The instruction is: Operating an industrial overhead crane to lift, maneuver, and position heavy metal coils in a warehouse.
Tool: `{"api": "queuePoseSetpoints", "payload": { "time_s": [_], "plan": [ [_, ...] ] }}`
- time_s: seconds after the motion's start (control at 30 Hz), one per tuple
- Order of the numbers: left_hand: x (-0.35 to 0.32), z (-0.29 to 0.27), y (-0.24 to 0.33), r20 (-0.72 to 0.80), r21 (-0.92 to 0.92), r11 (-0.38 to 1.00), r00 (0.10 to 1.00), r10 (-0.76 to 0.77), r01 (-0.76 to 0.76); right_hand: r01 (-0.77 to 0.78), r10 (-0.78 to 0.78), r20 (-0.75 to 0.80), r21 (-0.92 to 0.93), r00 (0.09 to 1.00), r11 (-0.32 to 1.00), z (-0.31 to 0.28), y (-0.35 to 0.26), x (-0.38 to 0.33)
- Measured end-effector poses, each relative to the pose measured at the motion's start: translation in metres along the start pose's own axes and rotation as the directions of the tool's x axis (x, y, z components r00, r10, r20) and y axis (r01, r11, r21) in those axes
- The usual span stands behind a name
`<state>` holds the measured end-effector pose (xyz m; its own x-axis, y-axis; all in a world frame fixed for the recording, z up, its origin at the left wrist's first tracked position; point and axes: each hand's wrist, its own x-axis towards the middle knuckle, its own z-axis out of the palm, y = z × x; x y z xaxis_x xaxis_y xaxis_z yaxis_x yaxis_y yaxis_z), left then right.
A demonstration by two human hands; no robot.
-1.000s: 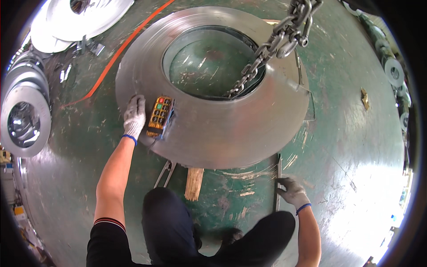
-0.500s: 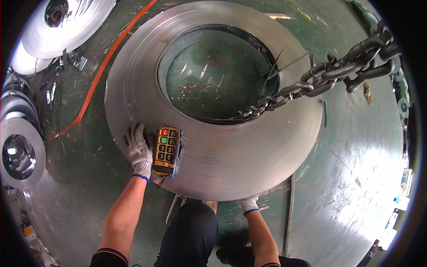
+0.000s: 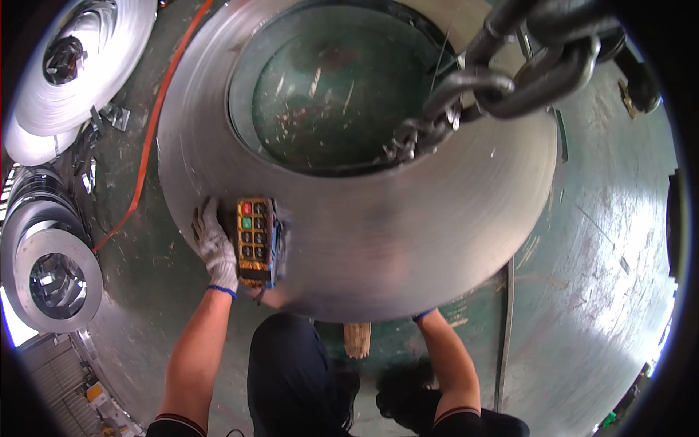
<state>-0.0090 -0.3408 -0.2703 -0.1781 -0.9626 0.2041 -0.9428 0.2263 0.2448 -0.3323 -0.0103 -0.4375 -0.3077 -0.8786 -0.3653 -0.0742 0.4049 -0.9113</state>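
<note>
One grip released: left hand (image 3: 216, 245) splayed over coil (image 3: 349, 233) edge; right hand hidden underneath, can't tell grip; floor (image 3: 571, 273) rightward.

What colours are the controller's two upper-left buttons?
Red button above green button, best in head view.

Inside the coil (image 3: 342, 240), chain (image 3: 499, 102) obstructs right, not left.
</note>
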Motion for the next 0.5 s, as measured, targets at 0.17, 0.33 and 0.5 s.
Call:
{"api": "queuePoseSetpoints", "payload": {
  "time_s": [0.17,0.33,0.5],
  "plan": [
    [0.006,-0.002,-0.010,-0.009,-0.041,0.999,0.999,0.035,-0.035,-0.084,0.082,0.061,0.032,0.995,0.996,-0.001,-0.026,0.022],
    [0.003,0.006,-0.018,0.019,-0.169,0.985,0.999,-0.041,0.043,-0.061,0.055,0.084,0.075,0.995,0.995,-0.004,-0.045,0.016],
    [0.004,0.013,-0.011,0.057,-0.322,0.936,0.990,-0.131,0.142,-0.107,0.086,0.104,0.214,0.991,0.971,0.005,-0.017,0.011]
  ]
}}
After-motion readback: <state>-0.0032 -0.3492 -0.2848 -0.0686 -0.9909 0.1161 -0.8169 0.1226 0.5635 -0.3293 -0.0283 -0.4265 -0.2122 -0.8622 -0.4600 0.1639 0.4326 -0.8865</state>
